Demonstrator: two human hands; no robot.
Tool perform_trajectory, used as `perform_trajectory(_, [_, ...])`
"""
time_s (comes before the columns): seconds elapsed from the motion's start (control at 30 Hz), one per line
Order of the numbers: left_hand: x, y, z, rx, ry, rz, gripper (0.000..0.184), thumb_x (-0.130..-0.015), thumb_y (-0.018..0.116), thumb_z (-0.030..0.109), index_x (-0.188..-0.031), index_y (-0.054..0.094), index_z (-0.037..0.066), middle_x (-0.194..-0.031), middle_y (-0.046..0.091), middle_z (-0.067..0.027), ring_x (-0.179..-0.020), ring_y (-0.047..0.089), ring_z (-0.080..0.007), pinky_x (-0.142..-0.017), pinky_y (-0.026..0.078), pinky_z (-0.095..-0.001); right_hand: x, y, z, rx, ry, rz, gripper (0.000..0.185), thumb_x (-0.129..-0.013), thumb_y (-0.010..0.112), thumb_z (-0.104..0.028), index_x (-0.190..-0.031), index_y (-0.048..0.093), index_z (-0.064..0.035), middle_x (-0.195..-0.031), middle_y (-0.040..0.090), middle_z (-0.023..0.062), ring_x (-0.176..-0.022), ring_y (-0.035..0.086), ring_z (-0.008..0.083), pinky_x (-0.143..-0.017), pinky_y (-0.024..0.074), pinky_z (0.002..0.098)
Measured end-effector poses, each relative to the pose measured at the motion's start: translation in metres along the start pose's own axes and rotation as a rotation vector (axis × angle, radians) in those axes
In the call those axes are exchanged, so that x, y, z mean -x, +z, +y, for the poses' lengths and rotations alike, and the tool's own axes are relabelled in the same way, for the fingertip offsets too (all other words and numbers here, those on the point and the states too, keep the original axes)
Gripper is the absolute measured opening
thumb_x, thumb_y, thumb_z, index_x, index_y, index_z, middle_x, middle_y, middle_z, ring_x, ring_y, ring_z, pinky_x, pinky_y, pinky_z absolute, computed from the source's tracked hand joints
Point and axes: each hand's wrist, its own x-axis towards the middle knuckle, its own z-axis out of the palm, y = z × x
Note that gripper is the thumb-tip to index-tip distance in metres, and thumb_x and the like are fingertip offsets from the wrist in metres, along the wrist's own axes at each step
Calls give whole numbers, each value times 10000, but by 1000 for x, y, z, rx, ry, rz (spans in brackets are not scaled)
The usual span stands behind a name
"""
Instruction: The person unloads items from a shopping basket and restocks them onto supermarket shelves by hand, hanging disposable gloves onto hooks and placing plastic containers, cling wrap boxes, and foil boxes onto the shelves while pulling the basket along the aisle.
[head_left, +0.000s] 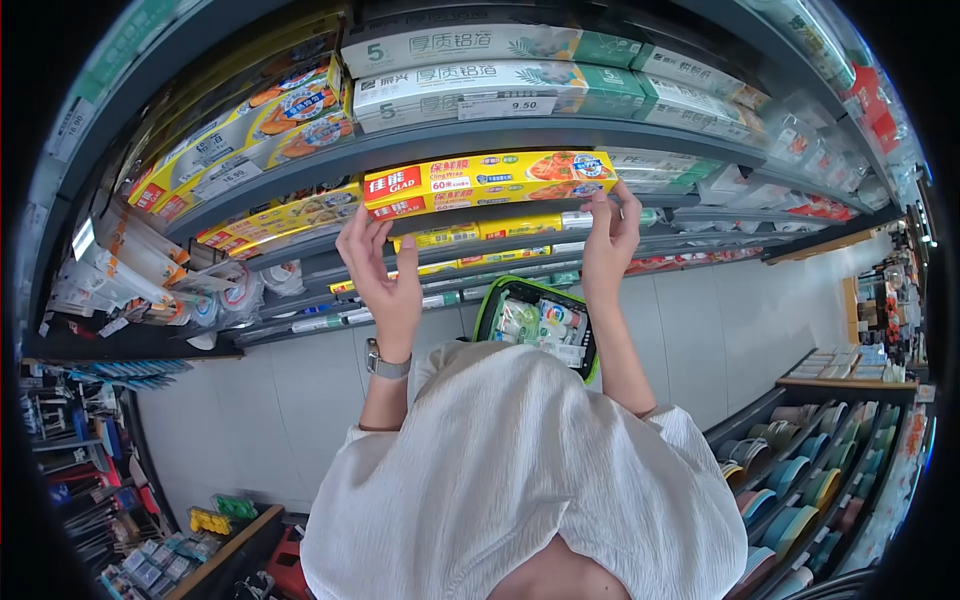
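Observation:
A long yellow box of Glad cling wrap is held level between my two hands at the front of the shelf. My left hand has its fingers against the lower left corner of the box, with the thumb apart below it. At the other end, my right hand grips the right corner between thumb and fingers. A wristwatch is on my left wrist. More yellow boxes lie on the shelf just below and behind the held one.
A green-rimmed basket with packaged goods is below my hands, close to my body. White-and-green foil boxes fill the shelf above, with yellow boxes to their left. Bowls line a rack at lower right. Grey floor shows between shelves.

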Motion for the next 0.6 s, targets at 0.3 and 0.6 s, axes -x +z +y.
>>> perform_trajectory(0.3, [7, 22, -9, -354, 12, -23, 776, -885, 750, 116, -1514, 317, -22, -1381, 443, -197, -1232, 549, -302, -982, 466, -396, -7, 9, 20, 128, -144, -179, 607, -975, 640, -92, -1500, 369, 47, -1361, 442, 181, -1172, 605, 231, -852, 535, 312])
perform_trajectory(0.6, [7, 28, -13, -334, 49, 24, 782, -877, 745, 79, -1521, 314, -26, -1467, 390, -225, -1329, 498, -329, -1112, 428, -426, -5, 11, 28, 49, -154, -245, 654, -959, 634, -37, -1527, 325, 60, -1431, 392, 194, -1224, 566, 241, -925, 542, 330])
